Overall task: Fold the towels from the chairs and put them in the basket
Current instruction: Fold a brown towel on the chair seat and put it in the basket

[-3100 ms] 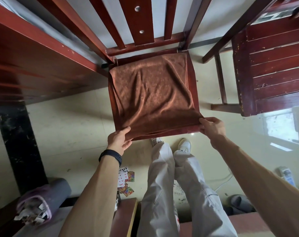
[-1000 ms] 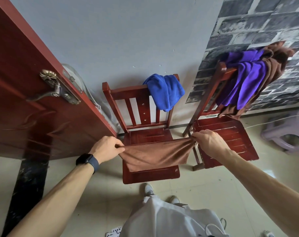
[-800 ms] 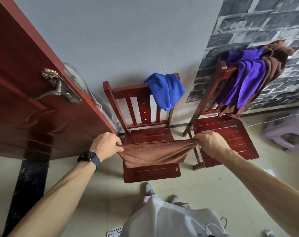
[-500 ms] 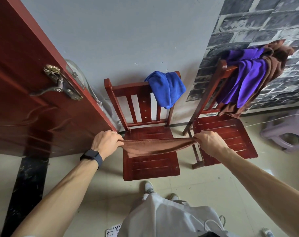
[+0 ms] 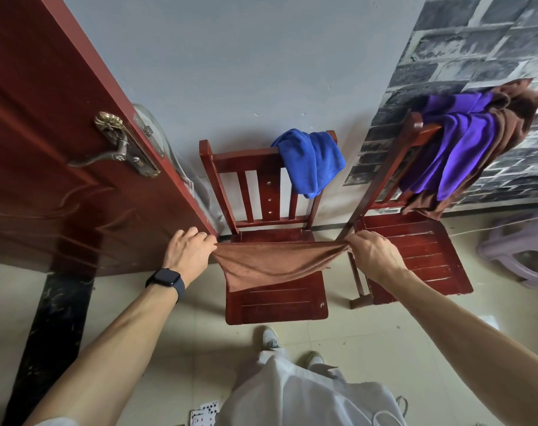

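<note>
A brown towel (image 5: pixel 273 264) hangs stretched between my hands above the seat of the middle wooden chair (image 5: pixel 280 302). My left hand (image 5: pixel 189 250) pinches its left end and my right hand (image 5: pixel 370 253) pinches its right end. The towel sags in the middle and looks doubled over. A blue towel (image 5: pixel 310 161) is draped on that chair's backrest. On the right chair (image 5: pixel 415 250), a purple towel (image 5: pixel 464 149) and another brown towel (image 5: pixel 516 118) hang over the backrest. No basket is in view.
A red wooden door (image 5: pixel 61 149) with a brass handle (image 5: pixel 120 146) stands open on the left, close to my left hand. A pale purple plastic stool (image 5: pixel 520 250) sits at the far right. Playing cards (image 5: pixel 204 415) lie on the floor by my feet.
The towel was lifted off the seat where it lay flat. Over the last second it stayed held between my hands, rising slightly, then sagging lower again.
</note>
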`<state>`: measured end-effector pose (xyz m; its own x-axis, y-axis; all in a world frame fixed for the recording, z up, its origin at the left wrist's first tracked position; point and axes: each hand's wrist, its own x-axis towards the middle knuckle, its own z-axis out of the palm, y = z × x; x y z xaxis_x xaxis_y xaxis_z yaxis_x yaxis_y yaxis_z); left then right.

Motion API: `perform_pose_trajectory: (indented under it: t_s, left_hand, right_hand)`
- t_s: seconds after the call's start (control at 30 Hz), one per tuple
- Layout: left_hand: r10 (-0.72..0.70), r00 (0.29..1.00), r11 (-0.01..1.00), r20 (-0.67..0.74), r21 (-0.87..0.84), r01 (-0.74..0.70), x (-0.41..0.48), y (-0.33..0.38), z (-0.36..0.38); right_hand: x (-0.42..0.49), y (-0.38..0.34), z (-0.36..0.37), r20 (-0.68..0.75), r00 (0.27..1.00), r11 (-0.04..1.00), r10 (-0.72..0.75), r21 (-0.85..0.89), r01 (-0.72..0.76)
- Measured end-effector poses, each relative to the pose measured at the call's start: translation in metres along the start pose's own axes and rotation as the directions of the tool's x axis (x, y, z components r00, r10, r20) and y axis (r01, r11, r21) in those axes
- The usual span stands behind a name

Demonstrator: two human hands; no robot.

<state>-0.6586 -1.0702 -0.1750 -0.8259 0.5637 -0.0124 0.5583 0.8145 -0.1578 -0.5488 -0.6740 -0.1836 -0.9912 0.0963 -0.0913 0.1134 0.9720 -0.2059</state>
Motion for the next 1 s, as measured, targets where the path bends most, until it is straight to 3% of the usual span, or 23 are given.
perform_pose_trajectory:
  t_s: [0.07, 0.13, 0.17, 0.27, 0.5, 0.77, 1.0]
  left_hand:
    - [0.024, 0.999, 1.000, 0.038, 0.010, -0.024, -0.005, -0.004, 0.007]
    - [-0.042, 0.998, 0.999, 0.056, -0.012, 0.042, -0.008, -0.006, 0.012]
    - [-0.087, 0.994, 0.996, 0.062, -0.030, 0.089, -0.007, -0.006, 0.014]
    - [-0.160, 0.983, 0.987, 0.095, -0.009, 0.162, -0.003, -0.007, 0.020]
    - [-0.203, 0.974, 0.979, 0.098, 0.024, 0.202, 0.013, -0.022, 0.037]
    - [-0.178, 0.982, 0.984, -0.065, -0.007, 0.178, 0.058, -0.037, 0.056]
    - [-0.086, 0.986, 0.996, -0.141, -0.036, 0.082, 0.040, -0.021, 0.091]
  right_hand:
    - [0.004, -0.003, 0.002, 0.071, 0.997, 0.999, -0.021, 0.030, 0.019]
    - [0.005, -0.009, 0.005, 0.248, 0.967, 0.997, -0.048, -0.049, 0.062]
    - [0.006, -0.010, 0.008, 0.254, 0.967, 0.998, -0.027, -0.044, 0.040]
    - [0.011, -0.012, 0.020, 0.092, 0.996, 0.999, 0.018, 0.026, -0.020]
    - [0.034, -0.014, 0.032, 0.018, 0.999, 0.999, -0.035, 0.012, 0.035]
    - [0.084, -0.006, 0.040, -0.158, 0.987, 0.999, -0.030, -0.025, 0.026]
    - [0.064, 0.007, 0.078, -0.138, 0.990, 1.000, -0.006, -0.020, 0.003]
